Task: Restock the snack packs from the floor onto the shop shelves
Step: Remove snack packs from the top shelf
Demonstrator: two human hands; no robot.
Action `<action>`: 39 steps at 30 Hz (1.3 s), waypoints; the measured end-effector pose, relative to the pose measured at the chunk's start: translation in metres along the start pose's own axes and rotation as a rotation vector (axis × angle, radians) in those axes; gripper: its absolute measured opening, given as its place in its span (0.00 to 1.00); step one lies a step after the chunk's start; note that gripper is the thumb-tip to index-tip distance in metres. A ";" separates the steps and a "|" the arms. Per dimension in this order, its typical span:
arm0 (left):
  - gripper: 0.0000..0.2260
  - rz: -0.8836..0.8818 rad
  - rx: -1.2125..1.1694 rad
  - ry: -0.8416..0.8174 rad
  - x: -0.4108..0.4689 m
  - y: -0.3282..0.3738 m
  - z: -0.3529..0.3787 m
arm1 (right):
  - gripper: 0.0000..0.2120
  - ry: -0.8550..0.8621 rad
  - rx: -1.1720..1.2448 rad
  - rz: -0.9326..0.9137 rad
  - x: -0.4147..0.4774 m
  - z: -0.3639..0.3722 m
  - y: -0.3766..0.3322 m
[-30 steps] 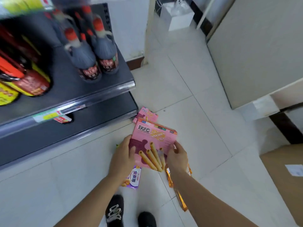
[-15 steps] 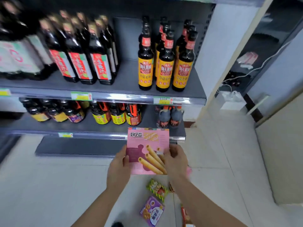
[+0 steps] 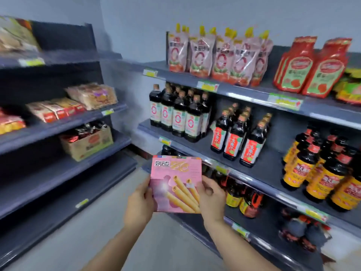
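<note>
Where the aisle's left side runs, dark shelves (image 3: 48, 182) carry wrapped packs (image 3: 91, 95) on an upper level and an open carton (image 3: 88, 142) one level down, both well apart from the hands.

Near the middle, the left hand (image 3: 139, 206) grips the lower left edge of a pink box (image 3: 175, 182). Its thumb lies on the printed front and its fingers are curled behind, out of sight. The box is held up in the air between the two shelf units and touches neither. It stands upright with its front towards the camera and the lettering at the top. It is slightly taller than wide, so its long axis runs near vertical, while the pictured wafer rolls slant across its lower half. The right hand (image 3: 212, 200) grips the right edge the same way, thumb on the front and fingers wrapped behind.

To the right, the far shelves (image 3: 269, 169) hold rows of dark bottles (image 3: 179, 118) on several levels. Pouches (image 3: 216, 53) stand along the top level.
</note>
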State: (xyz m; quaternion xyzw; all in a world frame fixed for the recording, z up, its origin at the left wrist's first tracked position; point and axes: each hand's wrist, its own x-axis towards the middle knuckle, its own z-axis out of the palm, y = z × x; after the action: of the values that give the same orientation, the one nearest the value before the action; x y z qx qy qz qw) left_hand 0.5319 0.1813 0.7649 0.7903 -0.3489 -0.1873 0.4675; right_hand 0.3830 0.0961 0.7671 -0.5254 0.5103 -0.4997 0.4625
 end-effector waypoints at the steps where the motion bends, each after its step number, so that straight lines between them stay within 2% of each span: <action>1: 0.21 -0.003 0.005 0.032 0.010 -0.003 -0.021 | 0.08 -0.029 0.009 -0.015 -0.001 0.023 -0.009; 8: 0.21 0.003 0.033 0.248 0.068 -0.015 -0.158 | 0.09 -0.221 0.105 -0.099 -0.018 0.168 -0.074; 14: 0.21 -0.030 0.008 0.379 0.109 -0.024 -0.241 | 0.08 -0.347 0.177 -0.149 -0.025 0.264 -0.115; 31: 0.18 -0.050 0.030 0.736 0.255 -0.007 -0.368 | 0.07 -0.699 0.220 -0.318 0.047 0.477 -0.210; 39: 0.18 -0.022 0.076 0.843 0.321 -0.008 -0.444 | 0.10 -0.778 0.247 -0.392 0.057 0.580 -0.254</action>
State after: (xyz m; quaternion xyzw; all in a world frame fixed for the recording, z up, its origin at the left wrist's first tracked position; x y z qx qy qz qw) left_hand 1.0309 0.2207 0.9866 0.8181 -0.1253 0.1604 0.5378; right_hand 0.9790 0.0379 0.9805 -0.7017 0.1257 -0.4005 0.5757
